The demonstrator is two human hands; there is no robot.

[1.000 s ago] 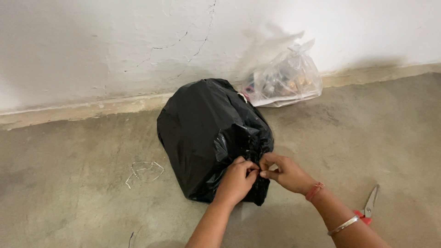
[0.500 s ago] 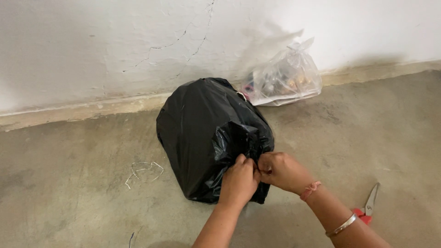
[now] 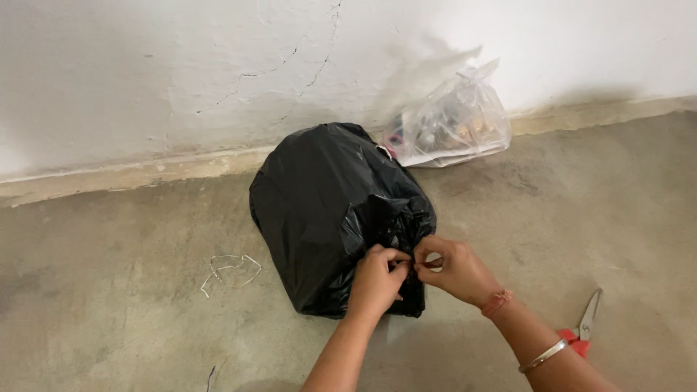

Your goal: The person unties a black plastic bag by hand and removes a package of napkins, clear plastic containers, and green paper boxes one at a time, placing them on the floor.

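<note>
A thin bent wire loop point(image 3: 231, 268) lies on the grey concrete floor point(image 3: 109, 327), left of the bulging black plastic bag point(image 3: 319, 203). The bag's long axis runs from the white wall point(image 3: 145, 65) toward the person, gathered neck nearest. The left hand point(image 3: 377, 279) and right hand point(image 3: 454, 270) meet there, fingers pinched onto the bunched plastic. Behind sits a clear filled plastic bag point(image 3: 454, 120); far right, red-handled scissors point(image 3: 584, 327).
</note>
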